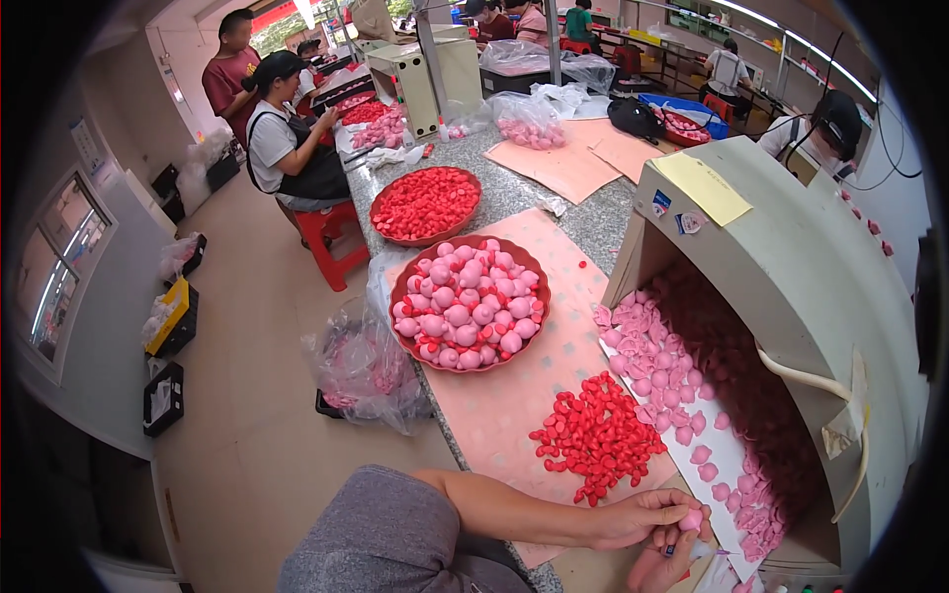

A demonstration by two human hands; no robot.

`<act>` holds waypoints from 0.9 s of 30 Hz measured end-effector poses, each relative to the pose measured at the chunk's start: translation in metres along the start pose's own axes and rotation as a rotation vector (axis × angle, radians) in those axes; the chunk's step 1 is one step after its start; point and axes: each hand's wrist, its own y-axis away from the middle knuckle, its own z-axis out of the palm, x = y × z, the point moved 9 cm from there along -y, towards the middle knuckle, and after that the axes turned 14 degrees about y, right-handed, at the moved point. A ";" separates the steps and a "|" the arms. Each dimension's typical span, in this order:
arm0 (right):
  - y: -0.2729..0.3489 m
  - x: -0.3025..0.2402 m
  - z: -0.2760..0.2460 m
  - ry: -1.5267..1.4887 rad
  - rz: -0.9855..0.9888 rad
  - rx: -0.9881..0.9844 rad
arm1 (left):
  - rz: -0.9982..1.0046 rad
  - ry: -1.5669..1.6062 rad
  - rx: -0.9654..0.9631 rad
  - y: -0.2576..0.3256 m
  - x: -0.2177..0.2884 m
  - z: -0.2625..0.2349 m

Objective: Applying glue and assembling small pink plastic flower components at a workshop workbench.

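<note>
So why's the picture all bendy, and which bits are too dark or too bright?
In the head view, the wide lens bows the edge of the table and blackens the corners; also in the head view, pink pieces near the mouth of the big box look bright, those deeper inside sink into shadow, and a long lamp glares white.

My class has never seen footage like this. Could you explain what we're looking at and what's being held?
There is no robot: one picture, from a fisheye camera on a worker's head, looking down, so straight edges bend. The left hand pinches a small pink piece, with the right hand close below; whether that holds anything else is unclear. On the speckled table lie a pink mat, loose red pieces, a bowl of pink balls mixed with red pieces, and a bowl of red pieces. At right, more pink pieces lie at a grey cabinet.
</note>
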 end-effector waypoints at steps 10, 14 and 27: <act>0.000 0.003 -0.003 -0.043 0.014 0.014 | -0.003 -0.006 0.049 0.000 0.000 -0.002; -0.001 0.004 -0.004 -0.039 0.011 -0.022 | 0.002 0.014 0.048 0.000 -0.001 -0.003; -0.002 0.007 -0.006 -0.029 0.037 0.040 | 0.014 -0.056 0.041 -0.002 0.001 -0.003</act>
